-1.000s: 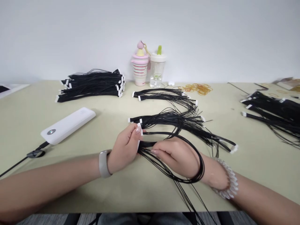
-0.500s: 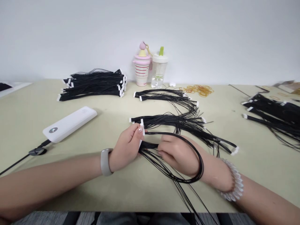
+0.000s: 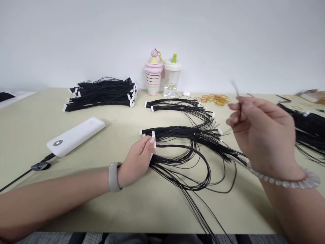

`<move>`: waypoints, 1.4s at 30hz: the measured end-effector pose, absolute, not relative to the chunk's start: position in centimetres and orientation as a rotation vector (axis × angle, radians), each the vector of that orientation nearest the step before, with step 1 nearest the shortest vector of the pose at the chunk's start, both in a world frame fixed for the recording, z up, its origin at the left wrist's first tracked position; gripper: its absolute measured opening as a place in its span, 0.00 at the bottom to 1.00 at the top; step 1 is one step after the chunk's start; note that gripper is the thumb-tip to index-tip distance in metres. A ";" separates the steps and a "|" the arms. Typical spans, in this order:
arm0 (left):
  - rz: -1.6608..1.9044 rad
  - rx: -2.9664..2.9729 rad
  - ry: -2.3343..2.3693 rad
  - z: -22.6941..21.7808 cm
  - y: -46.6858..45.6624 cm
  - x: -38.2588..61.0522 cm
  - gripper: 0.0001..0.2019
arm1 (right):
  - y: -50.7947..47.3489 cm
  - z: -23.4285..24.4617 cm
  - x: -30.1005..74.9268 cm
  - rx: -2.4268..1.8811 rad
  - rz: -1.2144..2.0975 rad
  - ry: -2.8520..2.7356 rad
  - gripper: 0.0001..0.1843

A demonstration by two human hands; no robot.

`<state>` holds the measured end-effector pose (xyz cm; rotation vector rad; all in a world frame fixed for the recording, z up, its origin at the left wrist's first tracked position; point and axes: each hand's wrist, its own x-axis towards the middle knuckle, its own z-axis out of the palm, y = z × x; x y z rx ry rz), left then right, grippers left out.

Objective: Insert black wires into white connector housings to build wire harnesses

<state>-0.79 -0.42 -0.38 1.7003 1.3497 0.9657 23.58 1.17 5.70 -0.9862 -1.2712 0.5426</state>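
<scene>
My left hand [image 3: 139, 153] is closed around the connector end of a black wire harness [image 3: 207, 169]. A white connector [image 3: 153, 139] stands up by its thumb, and the wires loop to the right, some hanging past the table's front edge. My right hand [image 3: 262, 135], raised at the right, pinches a thin dark wire [image 3: 240, 107] between thumb and fingers. The wire's tip is blurred, and its far end cannot be traced. Just beyond my left hand lies a bundle of black harnesses [image 3: 175, 131] with white connectors.
A stack of black harnesses [image 3: 101, 93] lies at the back left, near a white power bank [image 3: 76, 136] with a cable. A pink-lidded cup [image 3: 153, 79] and a clear bottle [image 3: 172, 79] stand by the wall. Rubber bands [image 3: 215, 100] lie right of them; more harnesses [image 3: 309, 127] sit far right.
My right hand has moved up and right, away from the harness loop, with a thin wire pinched in it. My left hand keeps its hold, and the loop has sagged slightly smaller.
</scene>
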 end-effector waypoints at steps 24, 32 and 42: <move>0.940 1.639 1.257 -0.6 -0.5 -0.8 0.20 | -0.7 2.0 18.5 -0.948 0.024 -2.253 0.06; 0.917 1.613 1.249 -0.7 -0.5 -0.8 0.21 | -0.7 1.2 18.8 -0.829 -0.136 -2.256 0.07; 0.882 1.729 1.193 -0.6 -0.5 -0.9 0.19 | -0.6 1.9 18.5 -0.907 -0.321 -2.472 0.07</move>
